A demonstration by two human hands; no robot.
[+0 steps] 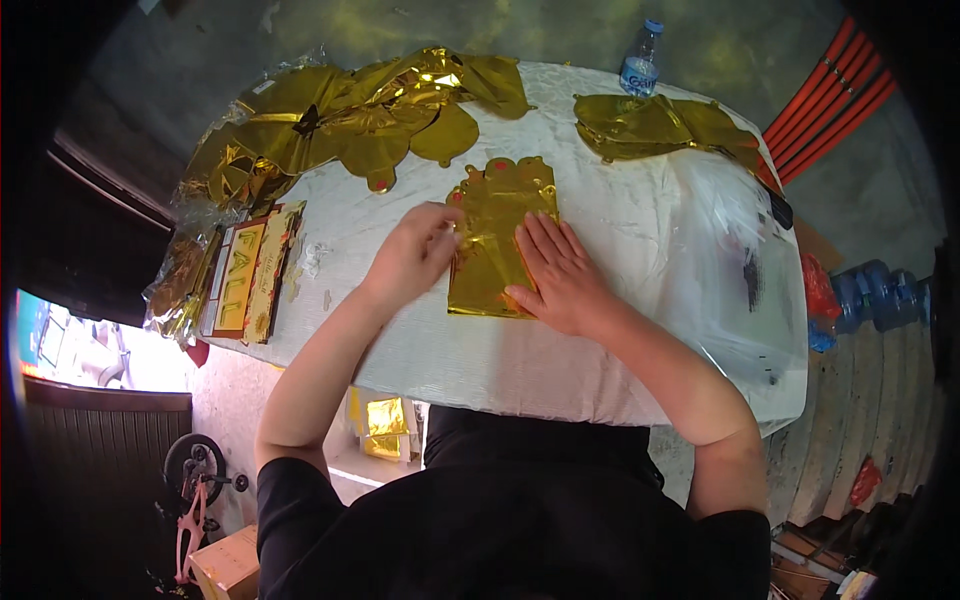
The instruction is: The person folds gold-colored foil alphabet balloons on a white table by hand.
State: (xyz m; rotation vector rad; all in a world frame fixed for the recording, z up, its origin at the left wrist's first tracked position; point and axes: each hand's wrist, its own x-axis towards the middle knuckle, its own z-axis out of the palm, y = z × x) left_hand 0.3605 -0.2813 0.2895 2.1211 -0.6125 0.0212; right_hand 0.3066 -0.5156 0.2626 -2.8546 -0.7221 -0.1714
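Observation:
A folded gold foil piece (495,215), like a flat uninflated balloon, lies at the middle of the white-covered table, its rounded tabs and small red marks at the far end. My right hand (562,275) rests flat on its right side, fingers stretched out. At its left edge is my left hand (412,252), fingers curled in with the tips close together; what they hold, if anything, I cannot make out.
Loose gold foil pieces (385,130) spread across the far left, and flat ones (650,125) at the far right near a water bottle (640,62). Stacked printed cards (250,275) lie left; clear plastic bags (735,270) cover the right side of the table (385,365).

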